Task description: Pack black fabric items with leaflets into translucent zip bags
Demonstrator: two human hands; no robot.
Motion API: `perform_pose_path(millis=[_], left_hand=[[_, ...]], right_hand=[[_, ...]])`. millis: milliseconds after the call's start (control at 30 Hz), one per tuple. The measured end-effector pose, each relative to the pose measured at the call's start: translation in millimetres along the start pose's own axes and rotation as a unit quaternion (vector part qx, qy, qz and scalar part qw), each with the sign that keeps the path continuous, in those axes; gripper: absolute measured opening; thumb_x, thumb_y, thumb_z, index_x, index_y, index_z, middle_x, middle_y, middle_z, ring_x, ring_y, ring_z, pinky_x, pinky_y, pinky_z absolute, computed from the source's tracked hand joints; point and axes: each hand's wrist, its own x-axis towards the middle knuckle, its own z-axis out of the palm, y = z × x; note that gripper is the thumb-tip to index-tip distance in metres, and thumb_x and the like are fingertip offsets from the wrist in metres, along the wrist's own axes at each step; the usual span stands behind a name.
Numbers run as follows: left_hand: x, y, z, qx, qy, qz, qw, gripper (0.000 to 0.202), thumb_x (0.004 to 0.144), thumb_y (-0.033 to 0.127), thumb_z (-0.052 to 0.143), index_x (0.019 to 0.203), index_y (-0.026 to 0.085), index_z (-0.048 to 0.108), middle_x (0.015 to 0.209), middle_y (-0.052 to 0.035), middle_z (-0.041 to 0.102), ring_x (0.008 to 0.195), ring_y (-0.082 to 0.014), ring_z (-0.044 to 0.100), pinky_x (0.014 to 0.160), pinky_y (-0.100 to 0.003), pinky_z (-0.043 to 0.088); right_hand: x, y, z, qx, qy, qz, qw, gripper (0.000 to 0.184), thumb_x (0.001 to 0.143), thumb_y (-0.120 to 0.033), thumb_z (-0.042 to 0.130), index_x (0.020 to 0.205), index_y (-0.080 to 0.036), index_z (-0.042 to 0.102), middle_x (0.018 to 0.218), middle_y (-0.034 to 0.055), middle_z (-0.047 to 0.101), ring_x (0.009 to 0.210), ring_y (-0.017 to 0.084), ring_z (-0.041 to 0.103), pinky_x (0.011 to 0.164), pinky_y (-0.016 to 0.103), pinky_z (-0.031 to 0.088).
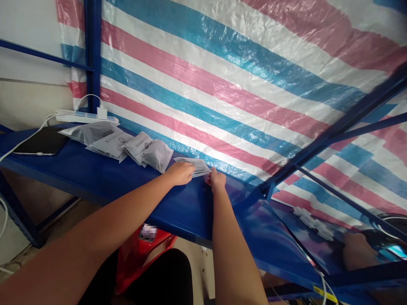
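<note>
Both my arms reach out over a blue shelf board (133, 186). My left hand (181, 173) rests on a small grey plastic pouch (199, 165) lying on the board by the striped tarp, fingers closed over its near edge. My right hand (216, 178) pinches the pouch's right corner. To the left, several more grey pouches (127, 146) lie in an overlapping row on the same board.
A pink, blue and white striped tarp (241, 84) hangs behind the shelf. A black phone (41, 142) on a white cable and a white power strip (84, 116) lie at the far left. Blue frame bars (333, 131) slant right; a red item (143, 250) sits under the board.
</note>
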Motion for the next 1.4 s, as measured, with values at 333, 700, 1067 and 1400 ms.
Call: perform_pose_path(millis=[333, 700, 1067, 1400], left_hand=[[3, 15, -15.1, 0.068, 0.049, -0.108, 0.991, 0.027, 0.098, 0.022, 0.043, 0.113, 0.019, 0.064, 0.109, -0.0107, 0.07, 0.094, -0.0267, 0.069, 0.073, -0.036, 0.049], [2, 18, -18.9, 0.059, 0.075, -0.135, 0.986, 0.029, 0.103, 0.025, 0.036, 0.113, 0.019, 0.062, 0.105, -0.0111, 0.069, 0.091, -0.0259, 0.069, 0.077, -0.036, 0.049], [1, 20, -17.3, 0.035, 0.095, -0.124, 0.987, 0.021, 0.099, 0.023, 0.043, 0.105, 0.021, 0.063, 0.099, -0.0078, 0.071, 0.086, -0.0241, 0.068, 0.072, -0.035, 0.048], [0, 19, -17.9, 0.021, 0.06, -0.135, 0.989, 0.018, 0.09, 0.015, 0.051, 0.101, 0.023, 0.062, 0.104, -0.0062, 0.067, 0.089, -0.0235, 0.066, 0.071, -0.035, 0.047]], right_hand=[[-42, -30, 5, 0.033, -0.296, -0.111, 0.948, 0.019, 0.076, -0.028, 0.062, 0.078, -0.013, 0.073, 0.06, 0.0022, 0.065, 0.035, 0.008, 0.043, 0.032, 0.021, 0.031], [-36, -26, 15, 0.064, -0.191, -0.244, 0.949, 0.028, 0.072, -0.037, 0.073, 0.087, -0.014, 0.076, 0.089, 0.0071, 0.076, 0.083, 0.021, 0.069, 0.082, 0.032, 0.052], [-64, -35, 17, -0.312, -0.092, -0.364, 0.873, 0.033, 0.096, -0.029, 0.043, 0.105, -0.016, 0.072, 0.106, 0.0141, 0.074, 0.097, 0.025, 0.067, 0.087, 0.034, 0.047], [-63, -34, 14, -0.406, -0.116, -0.359, 0.832, 0.03, 0.092, -0.022, 0.048, 0.097, -0.019, 0.077, 0.099, 0.0107, 0.076, 0.093, 0.024, 0.07, 0.083, 0.03, 0.048]])
